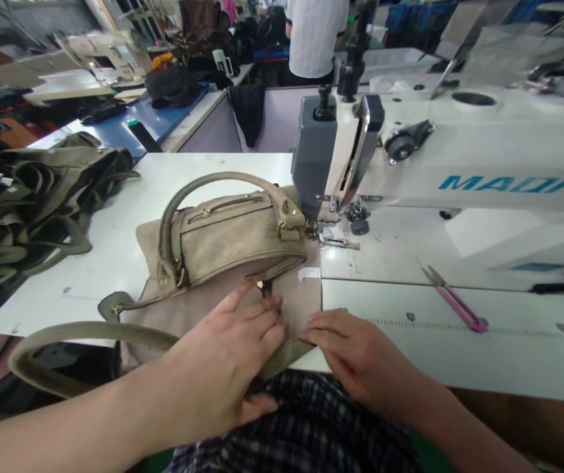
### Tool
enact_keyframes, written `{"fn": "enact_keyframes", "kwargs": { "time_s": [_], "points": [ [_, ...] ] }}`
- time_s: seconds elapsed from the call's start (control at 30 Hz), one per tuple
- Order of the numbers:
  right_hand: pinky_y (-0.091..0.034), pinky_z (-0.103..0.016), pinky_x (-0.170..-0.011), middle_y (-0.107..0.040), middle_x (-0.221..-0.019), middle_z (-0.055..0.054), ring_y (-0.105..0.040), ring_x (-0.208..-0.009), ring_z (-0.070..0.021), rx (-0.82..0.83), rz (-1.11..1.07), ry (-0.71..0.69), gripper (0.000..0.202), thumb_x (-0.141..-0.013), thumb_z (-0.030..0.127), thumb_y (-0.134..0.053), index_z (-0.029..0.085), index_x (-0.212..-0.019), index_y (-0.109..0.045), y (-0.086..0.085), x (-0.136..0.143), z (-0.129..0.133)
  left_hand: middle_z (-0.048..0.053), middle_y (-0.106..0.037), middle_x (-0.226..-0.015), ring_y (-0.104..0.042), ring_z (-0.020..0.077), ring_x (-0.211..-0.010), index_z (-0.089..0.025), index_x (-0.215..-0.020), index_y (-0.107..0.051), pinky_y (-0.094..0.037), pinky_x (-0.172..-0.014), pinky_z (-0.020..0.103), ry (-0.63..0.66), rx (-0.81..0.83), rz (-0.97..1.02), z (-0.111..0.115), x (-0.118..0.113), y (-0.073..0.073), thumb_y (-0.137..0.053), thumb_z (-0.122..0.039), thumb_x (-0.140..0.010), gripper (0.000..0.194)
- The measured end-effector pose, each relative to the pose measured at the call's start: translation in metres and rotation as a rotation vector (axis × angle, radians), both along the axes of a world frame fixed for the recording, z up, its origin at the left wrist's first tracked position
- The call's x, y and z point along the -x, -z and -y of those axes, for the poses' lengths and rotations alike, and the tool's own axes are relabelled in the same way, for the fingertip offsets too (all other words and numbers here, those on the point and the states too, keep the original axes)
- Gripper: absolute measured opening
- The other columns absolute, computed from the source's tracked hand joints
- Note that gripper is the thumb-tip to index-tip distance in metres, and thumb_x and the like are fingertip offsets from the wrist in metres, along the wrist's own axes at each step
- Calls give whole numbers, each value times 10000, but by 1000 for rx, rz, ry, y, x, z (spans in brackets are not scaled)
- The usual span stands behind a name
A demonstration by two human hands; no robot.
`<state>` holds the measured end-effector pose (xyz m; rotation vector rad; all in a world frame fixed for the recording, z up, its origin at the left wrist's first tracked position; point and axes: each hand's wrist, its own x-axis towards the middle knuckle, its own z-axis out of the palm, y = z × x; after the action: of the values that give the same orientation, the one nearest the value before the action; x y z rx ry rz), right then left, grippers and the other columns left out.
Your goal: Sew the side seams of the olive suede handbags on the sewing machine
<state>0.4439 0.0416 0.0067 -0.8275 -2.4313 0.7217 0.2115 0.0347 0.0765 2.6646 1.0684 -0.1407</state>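
One bag [242, 230] beside a sewing machine [469, 148]: resting left hand [242, 335], loosely spread, on lining [163, 314]; pinching green edge [289, 355] with right hand [355, 348].

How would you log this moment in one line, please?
left hand: on open bag | right hand: at bag's near edge | bag: beside sewing machine | scissors: on table

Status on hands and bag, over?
Left hand, right hand both on unzipped bag. Bag beside sewing machine. Pink snips lie right, clear of hands.
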Motion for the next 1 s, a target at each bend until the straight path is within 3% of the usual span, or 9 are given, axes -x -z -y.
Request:
{"fn": "enact_keyframes", "kwargs": {
  "time_s": [0.2, 0.37, 0.5, 0.57, 0.63, 0.73, 0.83, 0.93, 1.0],
  "points": [
    [-561, -356, -881, -675, -972, -117, -615, -987, -212, -91, 35, -35, 251, -896, 57, -443, 119, -1004, -661, -7, 2, 1, 63, -643, -836, -601, 232, -785, -139, -899, -589, -440, -903, 420, 165, -25, -104, 31, -28, 27, -581, -246, -808, 141],
    [-575, -359, -872, -675, -854, -103, -636, -875, -201, -171, -57, -13, 331, -978, 126, -335, 111, -896, -655, -1, 8, 23, 95, -639, -880, -574, 239, -813, -123, -964, -590, -421, -925, 439, 156, -173, -47, 48, -41, 52, -492, -183, -862, 154],
    [-567, -348, -898, -677, -866, -106, -638, -892, -196, -175, -71, 62, 316, -980, 130, -356, 111, -881, -656, 9, 8, 37, 73, -647, -944, -574, 253, -917, -115, -1041, -591, -239, -1113, 512, 183, -56, -15, 38, -32, 35, -621, -355, -795, 345],
    [-528, -407, -974, -685, -904, -105, -634, -947, -211, -218, -77, 70, 278, -971, 128, -387, 105, -947, -663, 13, 7, 39, 95, -645, -1089, -547, 277, -1082, -117, -1154, -559, -41, -1169, 538, 128, -56, 35, 29, -22, 22, -602, -510, -817, 519],
    [-502, -425, -1014, -691, -918, -106, -635, -962, -212, -249, -99, 66, 276, -967, 119, -389, 92, -985, -663, 14, 7, 39, 113, -618, -1204, -515, 284, -1172, -131, -1249, -516, 46, -1166, 537, 47, -93, 63, 20, -10, 13, -507, -638, -846, 647],
    [-532, -342, -980, -693, -900, -130, -652, -913, -196, -256, -109, 83, 304, -964, 94, -366, 58, -953, -668, 14, 10, 41, 83, -659, -1085, -592, 255, -1020, -167, -1171, -575, -117, -1133, 523, 7, -91, 21, 6, 1, 6, -400, -622, -909, 554],
    [-549, -318, -957, -699, -900, -135, -662, -902, -201, -279, -98, 100, 332, -969, 98, -346, 49, -965, -674, 15, 12, 44, 67, -654, -862, -607, 224, -817, -137, -1155, -575, -370, -933, 426, 142, -105, -70, -12, -5, 8, -359, -415, -982, 392],
    [-548, -317, -964, -702, -925, -132, -659, -941, -201, -274, -108, 99, 318, -962, 92, -359, 53, -1008, -671, 16, 11, 45, 58, -630, -825, -596, 202, -755, -98, -1274, -494, -417, -833, 359, 331, -195, -90, -33, -21, 18, -366, -202, -968, 348],
    [-553, -298, -947, -702, -913, -127, -659, -936, -191, -258, -117, 98, 316, -962, 91, -361, 62, -996, -674, 17, 11, 44, 71, -633, -917, -609, 194, -773, -101, -1374, -402, -433, -827, 345, 326, -253, -95, -43, -27, 23, -390, -158, -944, 435]
  ]
}}
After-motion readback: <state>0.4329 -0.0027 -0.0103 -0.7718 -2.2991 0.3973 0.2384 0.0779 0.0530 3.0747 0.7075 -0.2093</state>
